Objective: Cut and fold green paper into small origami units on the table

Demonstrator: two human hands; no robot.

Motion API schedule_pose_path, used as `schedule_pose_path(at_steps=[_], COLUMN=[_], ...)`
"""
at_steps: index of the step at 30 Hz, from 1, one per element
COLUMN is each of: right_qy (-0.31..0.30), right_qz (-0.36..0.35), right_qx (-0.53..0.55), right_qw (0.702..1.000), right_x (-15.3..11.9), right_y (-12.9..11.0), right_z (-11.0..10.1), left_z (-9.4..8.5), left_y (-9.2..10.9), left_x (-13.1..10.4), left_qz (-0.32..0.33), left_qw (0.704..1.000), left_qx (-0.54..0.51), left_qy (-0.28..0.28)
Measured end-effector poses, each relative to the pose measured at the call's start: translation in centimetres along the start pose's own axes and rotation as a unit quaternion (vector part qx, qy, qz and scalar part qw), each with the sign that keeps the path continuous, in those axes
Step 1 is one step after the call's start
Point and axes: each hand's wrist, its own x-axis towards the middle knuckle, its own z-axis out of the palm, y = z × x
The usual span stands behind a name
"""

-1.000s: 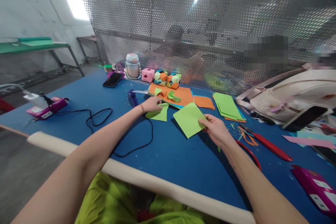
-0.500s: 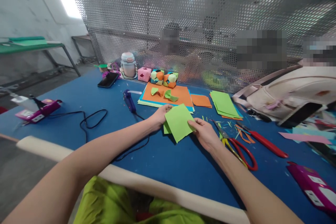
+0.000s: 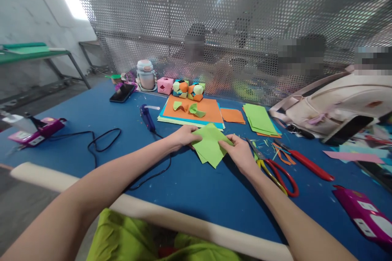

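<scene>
Two overlapping sheets of light green paper [image 3: 212, 147] are held just above the blue table. My left hand [image 3: 185, 136] pinches them at their left edge, and my right hand [image 3: 237, 149] pinches the right corner with the thumb on top. Beyond them lies a stack of orange, blue and pale green sheets [image 3: 211, 108], bearing folded green paper pieces [image 3: 196, 111]. Close to my right hand are scissors [image 3: 272, 169] with red and yellow handles, amid thin paper scraps. A blue glue gun [image 3: 147, 118] lies past my left forearm.
At the back stand a pink paper cube [image 3: 165, 85], multicoloured paper cubes [image 3: 180, 89] and a bottle [image 3: 145, 76]. Green sheets [image 3: 260, 119], a red-handled cutter [image 3: 311, 165], a pale bag [image 3: 339, 98] and a purple power strip [image 3: 361, 216] are rightward. A black cable [image 3: 94, 140] crosses the left side.
The green sheets have turned a little in my hands, and the lower sheet shows more along the lower left. My left hand has shifted slightly on its edge. The view has moved slightly.
</scene>
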Motion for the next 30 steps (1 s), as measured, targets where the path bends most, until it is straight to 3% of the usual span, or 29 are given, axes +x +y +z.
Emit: schedule_pose_path(at_steps=[6,11,20,30], right_qy=[-0.01,0.03,0.074,0.034], right_qz=[-0.014,-0.009,0.0,-0.006], right_qx=[0.014,0.031,0.037,0.035], right_qw=[1.0,0.999,0.997,0.999], right_x=[-0.3,-0.1,-0.1,-0.7], right_y=[-0.2,0.3,1.6,-0.3], right_z=[-0.4,-0.8,0.4,0.6], left_z=[0.7,1.3,1.0,0.5], left_y=[-0.9,-1.7,-2.1,-2.0], left_x=[0.1,0.3,-0.2,-0.5], left_qz=[0.004,0.04,0.077,0.082], left_qw=[0.999,0.997,0.996,0.994], left_qx=[0.027,0.018,-0.005,0.061], left_qy=[0.033,0.06,0.043,0.037])
